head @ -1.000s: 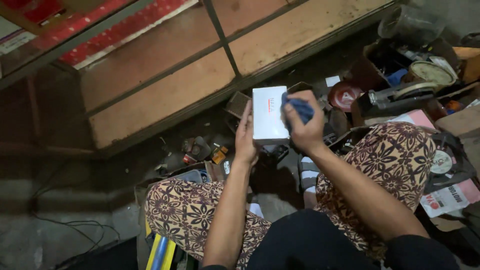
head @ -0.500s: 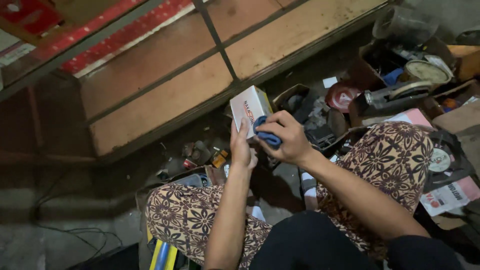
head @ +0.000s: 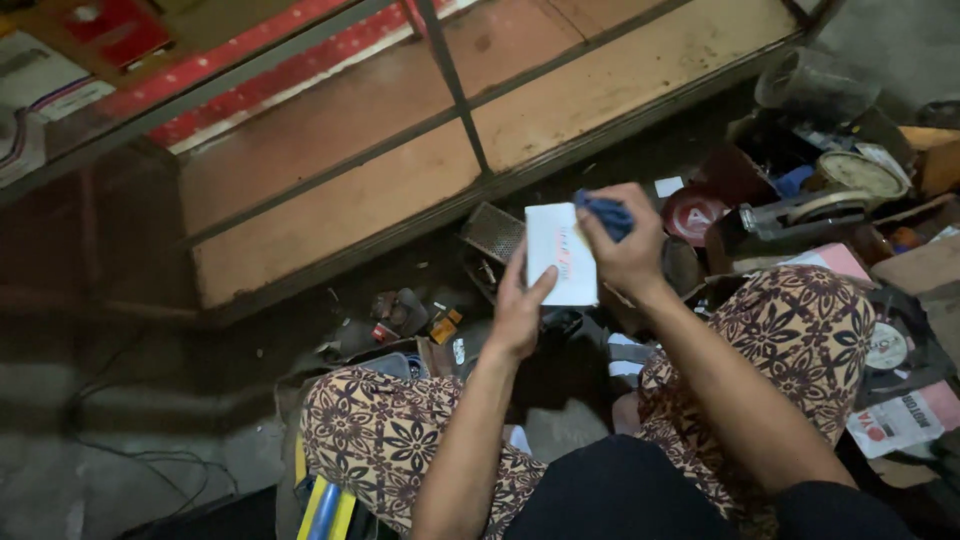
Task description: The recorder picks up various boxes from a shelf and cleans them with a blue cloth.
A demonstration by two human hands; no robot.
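Observation:
I sit on the floor with patterned trousers over my knees. My left hand (head: 522,305) holds a small white box (head: 561,253) upright from below and behind, fingers spread along its face. My right hand (head: 628,245) is closed around a dark blue cloth (head: 604,212) and presses it against the box's upper right edge.
An open wooden shelf unit (head: 330,215) with a metal frame stands ahead. Cluttered boxes, a red round lid (head: 695,213), tape rolls (head: 860,172) and papers lie at the right. Small parts (head: 405,315) litter the floor by my left knee. A cable (head: 120,440) runs at lower left.
The box has been turned and tilted in my left hand. My right hand with the blue cloth moved from the box's front to its upper right edge.

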